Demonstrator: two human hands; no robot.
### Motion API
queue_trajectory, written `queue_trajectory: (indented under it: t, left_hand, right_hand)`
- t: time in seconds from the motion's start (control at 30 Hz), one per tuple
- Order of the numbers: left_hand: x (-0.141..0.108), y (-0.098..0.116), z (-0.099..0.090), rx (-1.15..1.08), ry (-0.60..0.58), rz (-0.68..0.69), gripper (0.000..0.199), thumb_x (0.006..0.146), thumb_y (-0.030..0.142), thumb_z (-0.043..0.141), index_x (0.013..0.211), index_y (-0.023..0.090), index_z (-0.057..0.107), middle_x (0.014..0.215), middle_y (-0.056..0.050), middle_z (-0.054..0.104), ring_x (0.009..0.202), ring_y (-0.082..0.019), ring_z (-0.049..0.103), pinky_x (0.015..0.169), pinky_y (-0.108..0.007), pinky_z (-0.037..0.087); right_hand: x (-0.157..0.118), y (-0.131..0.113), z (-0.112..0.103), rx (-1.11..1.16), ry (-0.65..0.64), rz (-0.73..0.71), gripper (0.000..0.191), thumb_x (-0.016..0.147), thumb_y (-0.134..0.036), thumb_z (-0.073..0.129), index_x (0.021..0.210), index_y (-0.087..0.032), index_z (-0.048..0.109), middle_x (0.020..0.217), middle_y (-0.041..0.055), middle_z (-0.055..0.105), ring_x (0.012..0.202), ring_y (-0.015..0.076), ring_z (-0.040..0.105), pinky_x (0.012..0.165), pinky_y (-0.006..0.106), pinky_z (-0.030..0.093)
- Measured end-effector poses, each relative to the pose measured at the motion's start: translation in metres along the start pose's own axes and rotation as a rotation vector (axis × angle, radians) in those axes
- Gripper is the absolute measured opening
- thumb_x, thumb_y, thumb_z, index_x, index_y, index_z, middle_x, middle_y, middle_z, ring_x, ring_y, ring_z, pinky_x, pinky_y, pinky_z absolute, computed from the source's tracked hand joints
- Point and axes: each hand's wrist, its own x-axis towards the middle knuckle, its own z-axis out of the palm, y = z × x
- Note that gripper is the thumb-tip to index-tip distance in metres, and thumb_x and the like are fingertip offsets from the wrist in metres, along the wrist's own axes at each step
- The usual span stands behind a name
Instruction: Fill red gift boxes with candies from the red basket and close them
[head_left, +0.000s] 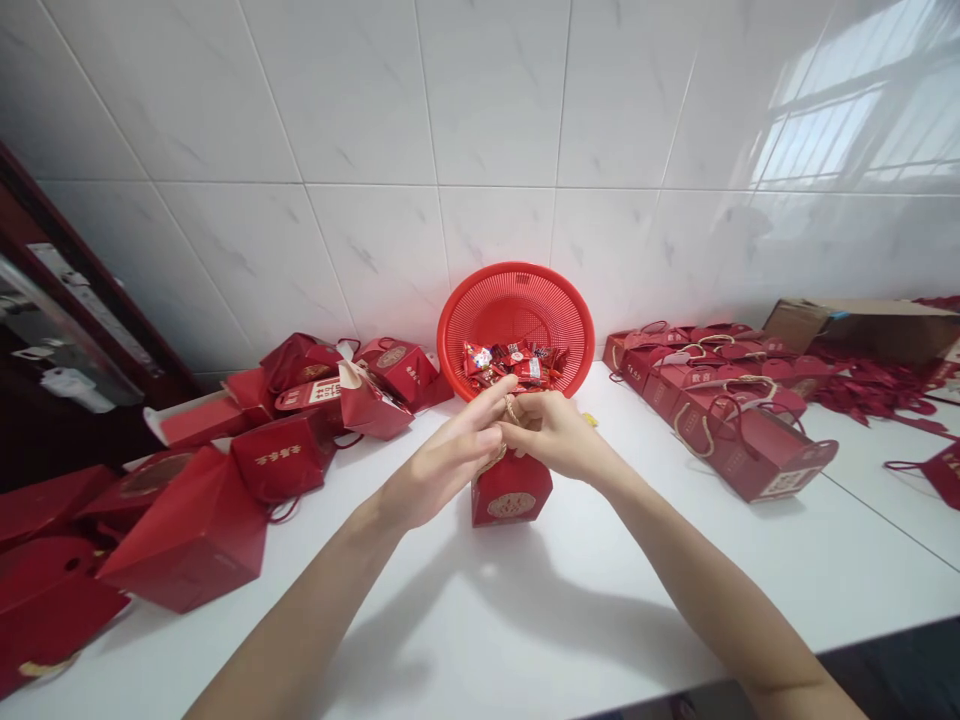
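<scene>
A small red box point(511, 494) with a gold round emblem stands upright on the white table, in the middle. Over its top, my right hand point(551, 435) pinches the twisted gold cord handle point(511, 408). My left hand point(450, 455) is at the cord's left side, its fingers extended and close to my right fingertips. Part of the cord and the box top are hidden behind the hands. Just behind them, a red plastic basket point(517, 285) holds red-wrapped candies point(529, 370).
Red boxes point(281, 455) lie in a jumbled pile along the left. Rows of red boxes with cord handles point(697, 405) stand at the right, near a cardboard box point(862, 325) and red ribbon-like pieces point(862, 385). A tiled wall rises behind the table point(600, 600).
</scene>
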Motion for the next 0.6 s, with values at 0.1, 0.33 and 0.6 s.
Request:
queue_trajectory:
  t: [0.1, 0.33, 0.6]
  left_hand:
    - [-0.003, 0.003, -0.002, 0.026, -0.014, 0.017, 0.067, 0.08, 0.051, 0.071, 0.142, 0.034, 0.055, 0.153, -0.007, 0.048, 0.147, -0.036, 0.035, 0.117, -0.054, 0.032]
    - [-0.004, 0.008, -0.007, 0.318, 0.162, 0.064, 0.068, 0.079, 0.045, 0.074, 0.142, 0.031, 0.052, 0.139, -0.01, 0.06, 0.137, -0.034, 0.049, 0.107, -0.05, 0.047]
    - [0.008, -0.019, -0.007, 0.92, 0.542, 0.175, 0.101, 0.062, 0.05, 0.087, 0.148, 0.03, 0.039, 0.145, -0.012, 0.049, 0.134, -0.036, 0.049, 0.112, -0.055, 0.041]
  right_hand:
    - [0.001, -0.001, 0.005, -0.095, 0.096, 0.008, 0.029, 0.081, -0.04, 0.067, 0.066, -0.019, 0.052, 0.062, -0.0031, 0.057, 0.061, 0.0128, 0.054, 0.053, 0.024, 0.036]
    - [0.007, -0.001, 0.001, 0.168, 0.159, -0.04, 0.028, 0.079, -0.039, 0.068, 0.066, -0.019, 0.053, 0.063, -0.0014, 0.06, 0.062, 0.0139, 0.058, 0.061, 0.027, 0.047]
    - [0.015, -0.018, -0.011, 0.483, 0.282, -0.077, 0.039, 0.072, -0.051, 0.078, 0.071, -0.019, 0.057, 0.074, 0.0023, 0.069, 0.064, 0.0132, 0.062, 0.061, 0.025, 0.053]
